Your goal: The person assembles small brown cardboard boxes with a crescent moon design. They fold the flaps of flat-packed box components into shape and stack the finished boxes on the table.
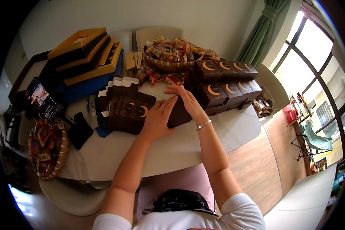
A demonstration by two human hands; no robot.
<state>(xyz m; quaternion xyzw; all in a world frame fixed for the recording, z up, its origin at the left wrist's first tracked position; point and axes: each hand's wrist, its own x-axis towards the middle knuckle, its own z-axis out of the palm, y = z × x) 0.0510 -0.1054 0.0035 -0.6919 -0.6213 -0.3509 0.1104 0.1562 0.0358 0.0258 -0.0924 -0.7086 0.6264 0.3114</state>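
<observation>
Between my hands is a small dark brown carton (179,116), held near the middle of the table. My left hand (160,118) presses along its left side with the fingers pointing away from me. My right hand (187,102), with a silver bangle on the wrist, covers its far right edge, the fingers reaching over the top. Part of the carton is hidden under both hands. Just left of my left hand lies a row of flat, unfolded brown cartons (120,115) with crescent moons and white flaps. To the right, finished brown boxes (222,94) with golden crescents are stacked in rows.
A wicker basket (168,67) of wrapped snacks stands at the back; another basket (63,159) sits at the left edge. Black and gold trays (84,57) are piled back left. Near them are a lit phone (42,99) and a black pouch (79,131) on the white table (172,155).
</observation>
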